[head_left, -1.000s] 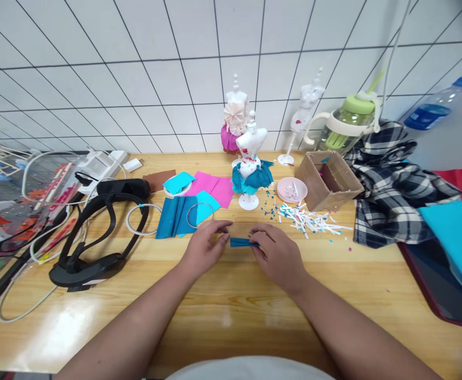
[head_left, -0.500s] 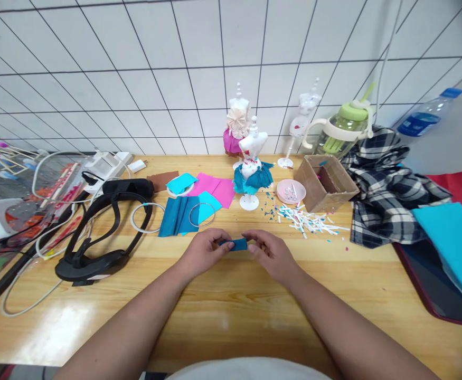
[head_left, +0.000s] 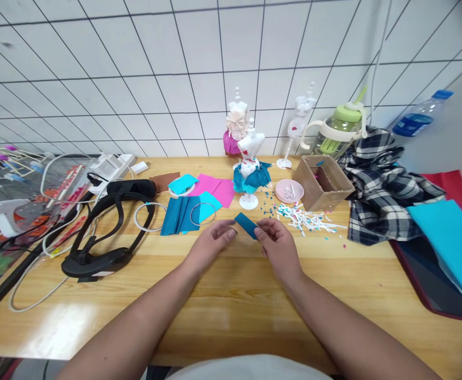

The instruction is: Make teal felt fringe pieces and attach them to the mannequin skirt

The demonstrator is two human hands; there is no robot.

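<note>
Head view: one right hand (head_left: 279, 247) grips one teal strip (head_left: 246, 226).

Two bare hands face each other, fingertips near but apart.

Both bare forearms, left (head_left: 138, 314) and right (head_left: 351, 311), reach forward from the lower corners of the view and slant inward, wrists nearly straight. The left hand (head_left: 215, 240) is loosely curled and empty, its thumb and fingers pointing toward the other hand. The right hand (head_left: 279, 244) is bent at the knuckles, thumb pressed toward the forefinger in a pinch, with the other fingers curled in below, partly hidden.
</note>
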